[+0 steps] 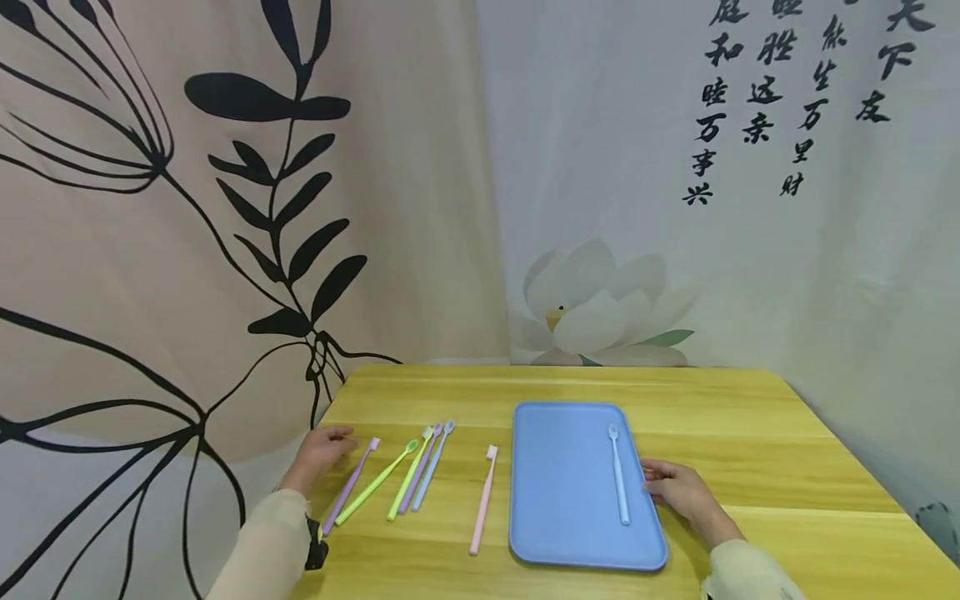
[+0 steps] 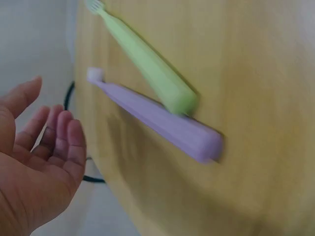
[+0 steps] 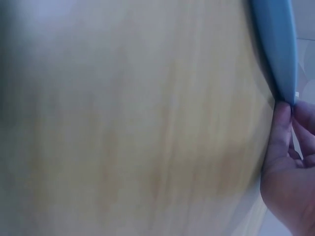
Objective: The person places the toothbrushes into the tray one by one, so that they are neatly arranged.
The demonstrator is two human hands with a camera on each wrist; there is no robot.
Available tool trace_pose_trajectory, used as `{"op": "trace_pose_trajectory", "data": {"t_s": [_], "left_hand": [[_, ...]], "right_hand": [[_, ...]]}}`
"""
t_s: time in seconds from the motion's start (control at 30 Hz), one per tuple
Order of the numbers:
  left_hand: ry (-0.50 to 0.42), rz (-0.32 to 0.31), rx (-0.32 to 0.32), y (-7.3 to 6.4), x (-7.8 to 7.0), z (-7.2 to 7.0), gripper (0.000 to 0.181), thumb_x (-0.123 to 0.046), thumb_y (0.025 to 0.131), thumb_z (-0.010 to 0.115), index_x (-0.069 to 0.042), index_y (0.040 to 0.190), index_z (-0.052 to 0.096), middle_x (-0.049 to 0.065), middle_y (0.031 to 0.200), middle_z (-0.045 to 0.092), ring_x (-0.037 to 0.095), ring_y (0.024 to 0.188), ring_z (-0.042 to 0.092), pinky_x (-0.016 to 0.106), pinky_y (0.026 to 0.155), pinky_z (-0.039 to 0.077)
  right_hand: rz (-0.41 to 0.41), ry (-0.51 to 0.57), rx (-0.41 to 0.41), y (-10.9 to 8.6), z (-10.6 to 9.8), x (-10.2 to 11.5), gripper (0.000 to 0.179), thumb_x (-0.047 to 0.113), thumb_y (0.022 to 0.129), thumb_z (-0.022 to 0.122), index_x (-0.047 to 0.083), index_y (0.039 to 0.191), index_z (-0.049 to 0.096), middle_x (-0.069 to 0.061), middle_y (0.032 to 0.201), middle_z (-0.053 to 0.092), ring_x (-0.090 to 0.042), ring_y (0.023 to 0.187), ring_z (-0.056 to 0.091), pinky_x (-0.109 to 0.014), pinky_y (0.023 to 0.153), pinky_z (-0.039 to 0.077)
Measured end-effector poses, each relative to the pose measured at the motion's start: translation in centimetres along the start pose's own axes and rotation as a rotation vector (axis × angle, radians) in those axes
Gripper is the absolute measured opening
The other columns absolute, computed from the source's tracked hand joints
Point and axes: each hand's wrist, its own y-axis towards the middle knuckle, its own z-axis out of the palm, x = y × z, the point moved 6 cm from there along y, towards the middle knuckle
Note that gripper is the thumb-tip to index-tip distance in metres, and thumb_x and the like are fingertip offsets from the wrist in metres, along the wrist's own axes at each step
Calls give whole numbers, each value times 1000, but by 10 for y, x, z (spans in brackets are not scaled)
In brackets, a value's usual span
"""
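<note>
Backdrop, right: white cloth [image 1: 600,125] bearing black brush-written Chinese columns, legible in part as 和睦万事兴, 睦胜远亲, 能生万里财 and 天下友.

Tray [image 1: 562,483]: blue, rectangular, round-cornered; lies on the yellow wood-grain table [image 1: 735,442], long axis running near to far. On its right half, one light-blue toothbrush [image 1: 619,479], head at the far end, axis tilted slightly left.

Right hand [image 1: 682,492]: thumb and fingers pinch the tray's right rim.

Left hand [image 1: 322,460]: above the table's left edge, fingers loosely bent, thumb well apart, palm bare; nearest the outermost purple toothbrush [image 1: 349,490].

Toothbrushes left of the tray, all heads at the far end: the outermost purple, a lime-green toothbrush [image 1: 377,486], a yellow-green toothbrush [image 1: 408,477], a second purple toothbrush [image 1: 420,472] and a pale-blue toothbrush [image 1: 432,468], these five slanting far-right; a pink toothbrush [image 1: 483,504] beside the tray, slanting less.
</note>
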Motion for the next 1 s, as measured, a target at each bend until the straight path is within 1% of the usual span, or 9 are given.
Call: {"op": "trace_pose_trajectory", "data": {"t_s": [0.07,0.13,0.2,0.23,0.33,0.43,0.6,0.8,1.0], "left_hand": [[-32,-38,20,-2,16,-1,52,-12,96,65,13,138,47,24,117,59,31,88,59,40,77,52],[-72,-61,40,-3,26,-1,53,-9,95,65,15,138,46,17,104,60,22,76,54,35,69,49],[-114,-75,56,-3,32,2,53,-6,93,66,16,137,45,12,98,59,18,72,49,31,66,46],[-121,-73,61,-3,33,4,53,-6,93,66,16,137,46,11,96,59,18,72,50,31,66,45],[-109,-61,71,-2,35,8,52,-5,91,66,17,135,47,16,103,64,20,80,60,32,70,51],[-98,-51,71,-1,38,11,52,-5,90,67,17,133,49,21,109,65,22,85,65,34,74,54],[-100,-40,83,-3,43,12,50,-3,90,69,18,131,50,20,108,65,22,85,63,33,73,53],[-134,-38,113,-4,53,9,49,2,88,71,19,129,52,20,109,63,23,90,64,34,79,55],[-160,-15,155,-3,53,12,48,6,85,71,21,127,51,21,107,62,22,89,63,34,80,55]], "right_hand": [[-2,14,-1,0,3,0,48,-6,90,61,-14,136,50,-23,114,60,-24,100,61,-37,82,56],[-2,13,-3,0,6,0,48,-8,89,61,-15,135,50,-23,112,61,-23,99,61,-37,82,56],[0,12,-8,-2,6,0,48,-8,89,61,-15,135,50,-22,111,61,-23,98,61,-38,82,56],[1,11,-9,-2,6,0,48,-8,89,61,-14,135,50,-22,112,61,-23,98,62,-37,82,56],[4,10,-3,-4,4,0,48,-7,90,61,-14,136,50,-23,114,60,-23,98,61,-37,82,56],[-3,10,7,-4,2,1,48,-6,91,60,-14,137,49,-25,117,58,-23,100,61,-36,83,56],[-8,7,21,-2,2,2,48,-5,92,59,-14,138,48,-27,120,57,-25,102,62,-38,85,55],[-7,4,26,2,4,3,48,-4,92,61,-13,138,49,-26,122,57,-26,104,62,-38,85,56],[-1,-2,17,0,2,3,48,-4,92,60,-13,138,48,-29,124,55,-27,105,62,-37,85,56]]}}
